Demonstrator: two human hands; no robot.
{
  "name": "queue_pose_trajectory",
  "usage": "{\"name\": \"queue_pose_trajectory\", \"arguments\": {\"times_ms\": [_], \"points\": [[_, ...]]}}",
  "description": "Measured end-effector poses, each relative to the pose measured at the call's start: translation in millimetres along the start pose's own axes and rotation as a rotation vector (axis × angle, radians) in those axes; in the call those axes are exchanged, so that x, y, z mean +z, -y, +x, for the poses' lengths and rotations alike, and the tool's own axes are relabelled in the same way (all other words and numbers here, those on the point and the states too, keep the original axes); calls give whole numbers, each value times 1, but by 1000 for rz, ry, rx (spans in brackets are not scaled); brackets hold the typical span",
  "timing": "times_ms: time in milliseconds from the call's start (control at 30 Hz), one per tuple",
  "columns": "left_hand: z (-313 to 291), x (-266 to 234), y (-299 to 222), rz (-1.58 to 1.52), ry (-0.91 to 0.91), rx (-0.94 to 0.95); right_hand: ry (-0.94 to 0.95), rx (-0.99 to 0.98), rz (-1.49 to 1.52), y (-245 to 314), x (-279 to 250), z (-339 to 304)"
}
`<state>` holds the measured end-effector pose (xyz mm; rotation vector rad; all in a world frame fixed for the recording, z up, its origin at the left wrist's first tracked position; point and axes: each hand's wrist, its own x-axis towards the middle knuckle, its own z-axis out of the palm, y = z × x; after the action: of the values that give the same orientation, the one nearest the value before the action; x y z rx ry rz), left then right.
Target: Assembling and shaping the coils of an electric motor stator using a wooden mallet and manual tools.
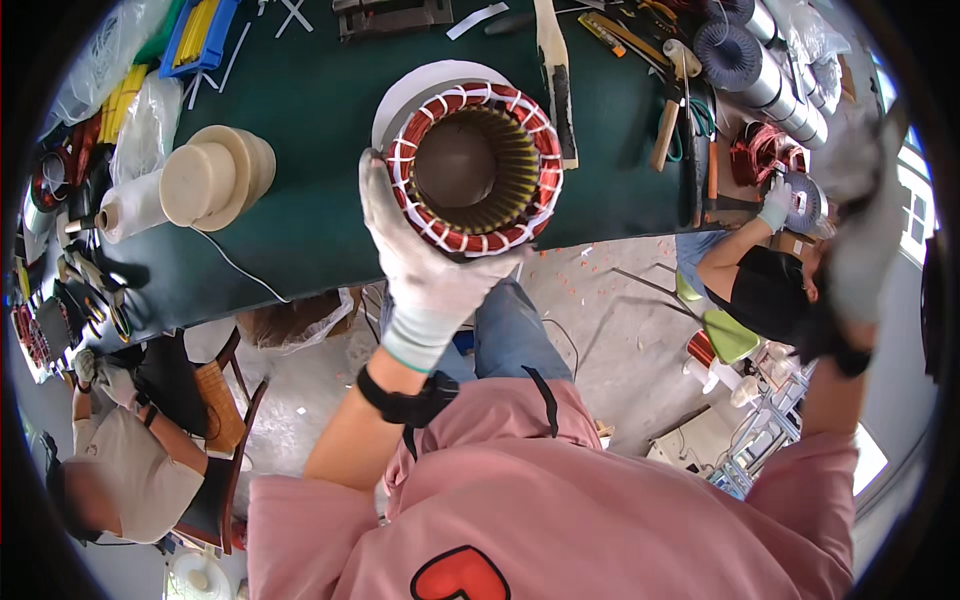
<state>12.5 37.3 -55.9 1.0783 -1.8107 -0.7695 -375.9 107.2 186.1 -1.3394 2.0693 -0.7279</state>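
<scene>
The left hand (430,270), in a white glove, is wrapped around the near side of a wire-wound ring (515,170): one finger or thumb runs up its left side, and the rest of the hand spreads along the near edge. That wide hold suits something bulky and probably heavy, and it leaves the hollow middle and most of the red windings with their white lacing uncovered. The ring is in front of the person, at the near edge of the green table (310,140), its opening facing up toward the eyes. Whether the table bears any of its weight, I cannot tell.

The right hand (868,220) is gloved too, raised far out to the right and well apart from the ring. It is blurred, so I cannot tell whether it is spread, closed or holding something.

A white disc (393,100) lies partly hidden behind the ring. Hammers (664,125) lie to the right, seemingly to be within reach while leaving the middle of the table for the work. The yellow strips (198,32) sit in a blue tray (171,70), likely to keep them together, and two beige round blocks (200,185) stand off to the left
</scene>
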Motion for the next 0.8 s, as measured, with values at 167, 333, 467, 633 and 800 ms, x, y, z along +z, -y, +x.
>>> {"name": "queue_pose_trajectory", "arguments": {"times_ms": [167,333,467,633,800], "points": [[-29,1,-10,20,-59,-197,1100,673,-109,58,124,-33],[4,-3,-1,-21,95,-84,141,143,171,9,-21,11],[-18,21,-17,66,-88,-213,464,106,-23,-15,47,-41],[24,-27,-4,130,203,45,255,163,-163,37,9,-14],[-3,11,-12,44,-27,-24,-314,-254,-1031,-20,95,-55]]}}
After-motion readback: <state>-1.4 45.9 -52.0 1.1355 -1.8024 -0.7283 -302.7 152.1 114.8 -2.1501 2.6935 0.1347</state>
